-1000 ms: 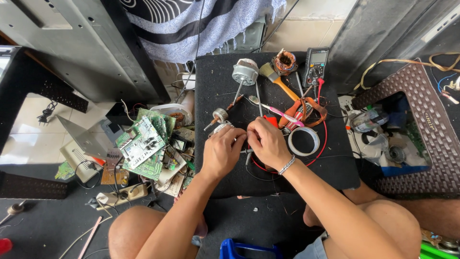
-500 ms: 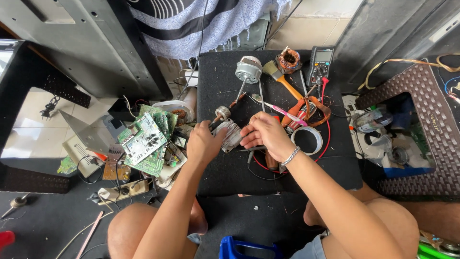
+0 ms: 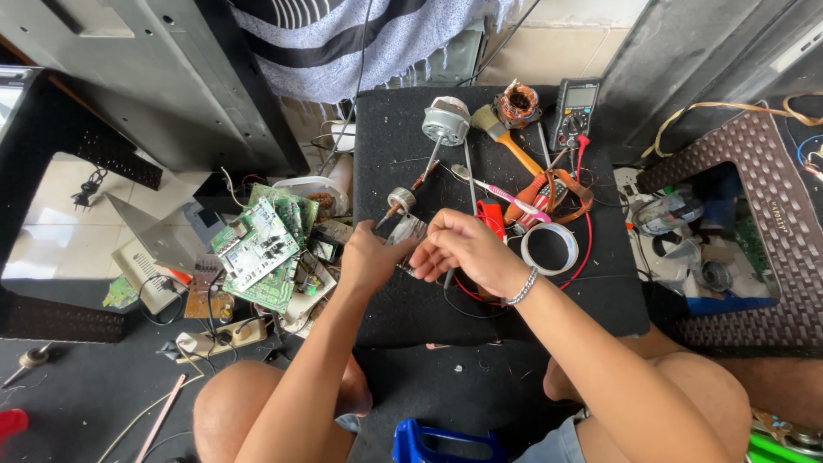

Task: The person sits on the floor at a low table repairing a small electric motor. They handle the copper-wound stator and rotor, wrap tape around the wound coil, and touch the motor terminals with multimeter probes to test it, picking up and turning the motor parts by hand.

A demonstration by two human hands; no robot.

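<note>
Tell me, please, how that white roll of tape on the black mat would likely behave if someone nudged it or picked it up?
The roll of tape lies flat on the black mat, so a nudge would probably slide it rather than roll it. It is a thin hollow ring, so likely light. The red wire curving round its right edge might snag it.

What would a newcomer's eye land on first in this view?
Most likely the two hands meeting mid-frame over the black mat: the left hand and right hand grip a small silver metal part between them. Next, the heap of green circuit boards left of the mat, and the multimeter with red leads at its far edge.
</note>
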